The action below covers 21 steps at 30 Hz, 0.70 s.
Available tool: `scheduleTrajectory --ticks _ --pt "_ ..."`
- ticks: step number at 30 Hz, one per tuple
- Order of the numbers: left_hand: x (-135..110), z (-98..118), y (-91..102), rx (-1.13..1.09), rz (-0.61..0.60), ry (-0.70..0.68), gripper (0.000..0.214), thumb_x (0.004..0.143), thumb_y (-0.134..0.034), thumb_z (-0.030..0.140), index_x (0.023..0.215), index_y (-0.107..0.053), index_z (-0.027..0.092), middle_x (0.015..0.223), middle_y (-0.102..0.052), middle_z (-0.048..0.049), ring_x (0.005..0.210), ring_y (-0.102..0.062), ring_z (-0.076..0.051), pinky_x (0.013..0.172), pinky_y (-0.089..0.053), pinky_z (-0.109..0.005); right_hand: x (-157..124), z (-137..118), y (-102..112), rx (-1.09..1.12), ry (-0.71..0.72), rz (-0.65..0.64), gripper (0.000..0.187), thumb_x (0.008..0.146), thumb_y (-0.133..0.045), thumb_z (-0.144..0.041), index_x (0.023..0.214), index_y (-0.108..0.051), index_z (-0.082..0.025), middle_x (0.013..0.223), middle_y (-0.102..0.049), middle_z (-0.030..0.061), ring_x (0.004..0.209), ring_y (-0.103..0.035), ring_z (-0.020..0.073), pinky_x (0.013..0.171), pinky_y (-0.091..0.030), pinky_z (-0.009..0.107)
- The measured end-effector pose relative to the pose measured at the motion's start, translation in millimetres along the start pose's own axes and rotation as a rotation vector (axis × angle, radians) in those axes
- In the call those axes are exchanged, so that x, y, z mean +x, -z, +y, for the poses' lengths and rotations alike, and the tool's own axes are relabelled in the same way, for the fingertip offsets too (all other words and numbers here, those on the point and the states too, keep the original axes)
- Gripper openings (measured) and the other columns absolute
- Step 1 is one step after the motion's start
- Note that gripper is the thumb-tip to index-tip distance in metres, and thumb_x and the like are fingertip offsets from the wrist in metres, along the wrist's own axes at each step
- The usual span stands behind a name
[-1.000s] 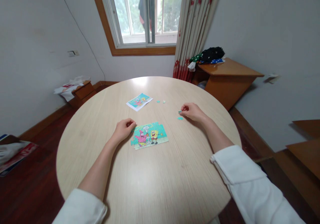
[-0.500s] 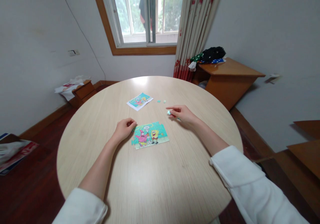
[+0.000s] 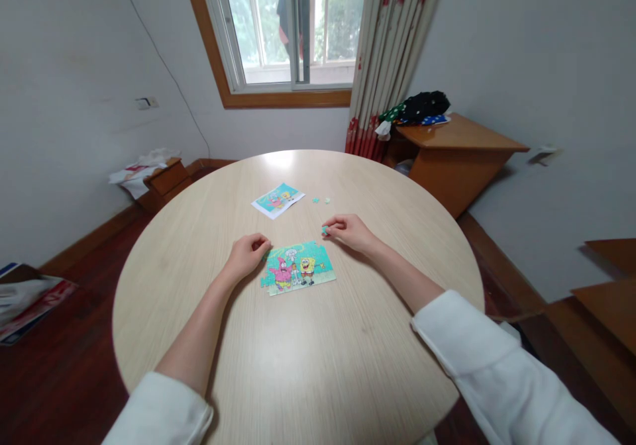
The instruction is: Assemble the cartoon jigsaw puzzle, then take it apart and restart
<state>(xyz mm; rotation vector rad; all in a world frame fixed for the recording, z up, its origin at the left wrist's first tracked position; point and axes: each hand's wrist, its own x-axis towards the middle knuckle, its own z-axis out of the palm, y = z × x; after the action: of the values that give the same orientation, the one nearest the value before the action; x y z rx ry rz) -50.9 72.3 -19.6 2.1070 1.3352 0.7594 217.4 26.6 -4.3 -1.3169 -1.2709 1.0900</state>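
Observation:
A mostly assembled jigsaw puzzle [image 3: 298,269] with cartoon figures lies on the round table, its outline uneven at the left side and upper right corner. At its upper left corner rests my left hand [image 3: 248,254], fingers curled and closed; whatever is at its fingertips is hidden. My right hand [image 3: 350,232] pinches a small teal puzzle piece [image 3: 324,230] between thumb and fingers, just beyond the puzzle's upper right corner. Farther back lie two loose pieces, a teal one [image 3: 315,200] and a paler one [image 3: 327,200].
A printed picture sheet [image 3: 277,200] with a similar scene lies behind the puzzle on the pale round table [image 3: 318,365]. A wooden desk [image 3: 462,134] with a heap of cloth stands at the back right, near a curtain [image 3: 392,48]. The window is straight ahead.
My right hand has moved left and slightly toward me, carrying the teal piece close to the puzzle's upper right corner. My left hand stays where it was.

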Motion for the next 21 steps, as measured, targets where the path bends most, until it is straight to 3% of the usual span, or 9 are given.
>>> scheduleTrajectory --ticks 4,9,21 --pt "-0.7 1.9 0.9 0.000 -0.004 0.007 0.032 0.073 -0.048 0.044 0.070 -0.063 0.016 0.066 -0.063 -0.0031 0.063 -0.051 -0.016 0.061 -0.035 -0.028 0.8 4.9 -10.1 -0.104 0.013 -0.057 0.010 0.061 -0.073 -0.020 0.065 -0.067 -0.014 0.065 -0.068 0.0031 0.064 -0.062 0.0147 0.070 -0.048 0.031" --pt "-1.3 4.0 1.4 0.000 -0.006 0.009 0.032 0.073 -0.048 0.045 0.070 -0.063 0.017 0.066 -0.063 -0.0031 0.063 -0.051 -0.016 0.060 -0.035 -0.027 1.8 6.2 -9.7 -0.054 -0.002 -0.063 0.015 0.059 -0.074 -0.024 0.066 -0.068 -0.013 0.063 -0.067 0.0028 0.061 -0.060 0.0137 0.065 -0.047 0.029" --pt "-1.5 3.7 1.4 0.012 0.010 0.001 0.030 0.074 -0.049 0.043 0.069 -0.063 0.017 0.066 -0.064 -0.0028 0.062 -0.053 -0.016 0.059 -0.036 -0.027 5.7 9.8 -8.5 -0.241 0.027 -0.053 0.007 0.061 -0.072 -0.019 0.061 -0.067 -0.014 0.060 -0.066 0.0012 0.059 -0.058 0.0126 0.060 -0.044 0.025"
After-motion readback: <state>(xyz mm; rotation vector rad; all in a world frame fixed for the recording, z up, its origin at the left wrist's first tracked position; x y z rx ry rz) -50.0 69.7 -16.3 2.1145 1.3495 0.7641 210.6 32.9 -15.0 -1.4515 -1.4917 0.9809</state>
